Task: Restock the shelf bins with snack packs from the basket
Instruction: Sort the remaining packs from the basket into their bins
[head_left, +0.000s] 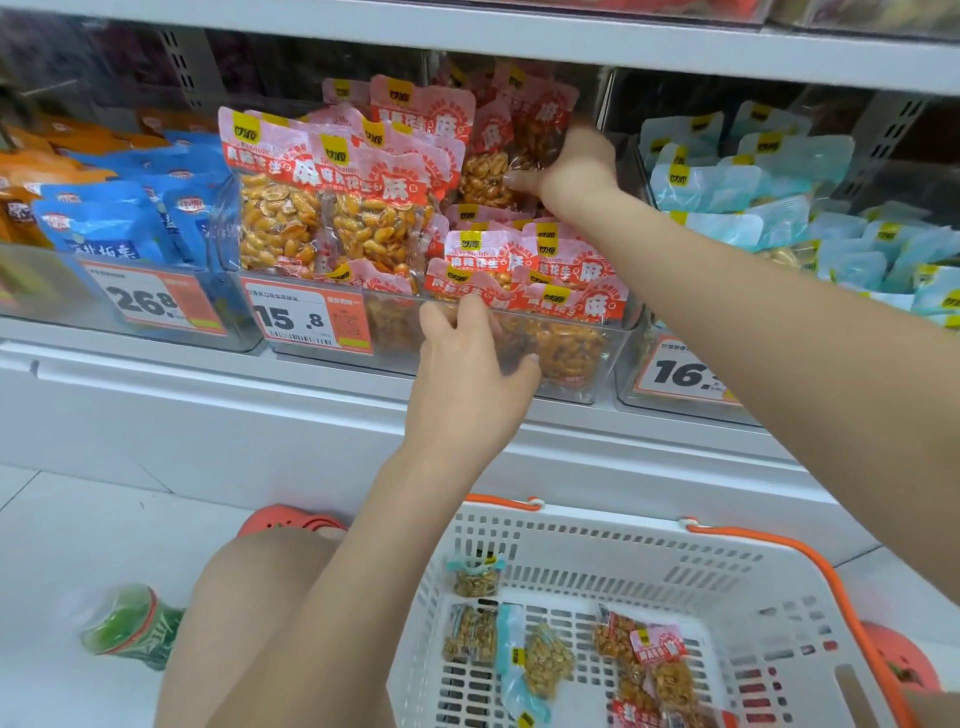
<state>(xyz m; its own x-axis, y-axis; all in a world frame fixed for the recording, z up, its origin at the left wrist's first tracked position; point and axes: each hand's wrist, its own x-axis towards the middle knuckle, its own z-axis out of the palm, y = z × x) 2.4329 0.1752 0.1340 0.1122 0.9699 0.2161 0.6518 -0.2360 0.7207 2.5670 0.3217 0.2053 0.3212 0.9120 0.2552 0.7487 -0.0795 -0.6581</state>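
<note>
The right hand (571, 169) grips red peanut packs (511, 150) standing at the back of the clear middle bin (597, 364) (price tag 15.8), while the left hand (467, 364) curls its fingers over the bin's front rim. Below, the white basket (727, 587) on the floor holds several loose snack packs (644, 660).

Red-pink peanut packs (332, 192), pale blue packs (737, 171), white basket (597, 545) with orange handles (810, 561).
</note>
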